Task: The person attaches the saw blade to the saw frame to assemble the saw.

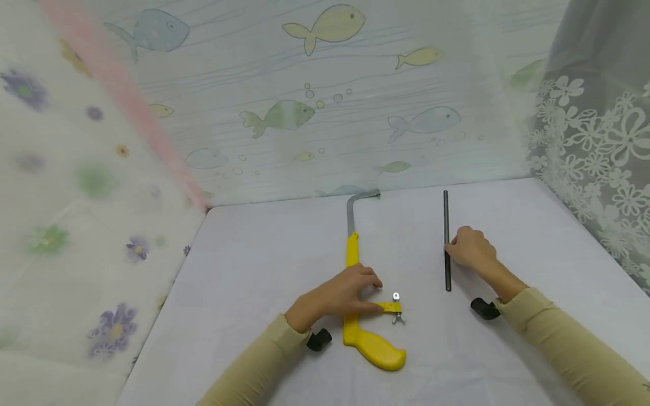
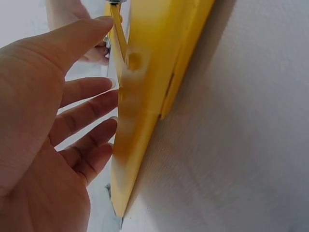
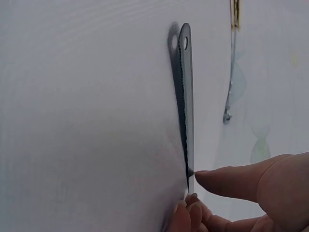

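Note:
A yellow hacksaw frame [image 1: 381, 349] lies on the table without a blade in it, its grey metal bow [image 1: 351, 217] pointing to the back. My left hand [image 1: 345, 292] is over its middle, fingers loosely bent and apart; in the left wrist view the thumb and fingertips are right at the yellow frame [image 2: 154, 58]. To the right, a dark hacksaw blade [image 1: 446, 217] lies lengthwise. My right hand [image 1: 472, 248] pinches it between thumb and fingers near its middle. The right wrist view shows the toothed edge and end hole of the blade [image 3: 188, 92].
A wing nut [image 1: 398, 318] sits on the short yellow arm of the frame. The white table [image 1: 244, 254] ends at a fish-print curtain [image 1: 284, 113] behind, a flower-print cloth [image 1: 76, 225] on the left and a lace curtain [image 1: 604, 146] on the right.

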A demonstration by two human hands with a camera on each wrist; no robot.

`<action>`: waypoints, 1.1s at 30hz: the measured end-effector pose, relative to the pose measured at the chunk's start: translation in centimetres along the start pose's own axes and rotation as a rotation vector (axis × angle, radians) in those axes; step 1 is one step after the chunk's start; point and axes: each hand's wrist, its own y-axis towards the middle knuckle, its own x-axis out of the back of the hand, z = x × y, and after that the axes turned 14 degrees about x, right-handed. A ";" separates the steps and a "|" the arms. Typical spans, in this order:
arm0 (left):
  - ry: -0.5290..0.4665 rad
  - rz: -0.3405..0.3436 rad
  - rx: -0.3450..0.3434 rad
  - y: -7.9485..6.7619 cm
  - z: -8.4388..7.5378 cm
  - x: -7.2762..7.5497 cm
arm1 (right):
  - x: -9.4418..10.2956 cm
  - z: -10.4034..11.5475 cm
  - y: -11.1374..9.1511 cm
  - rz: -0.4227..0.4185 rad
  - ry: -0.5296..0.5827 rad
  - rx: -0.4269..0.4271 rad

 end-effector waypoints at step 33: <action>-0.070 0.062 -0.033 0.0 -1.0 -0.7 | -0.7 0.7 0.0 -0.044 -0.024 0.071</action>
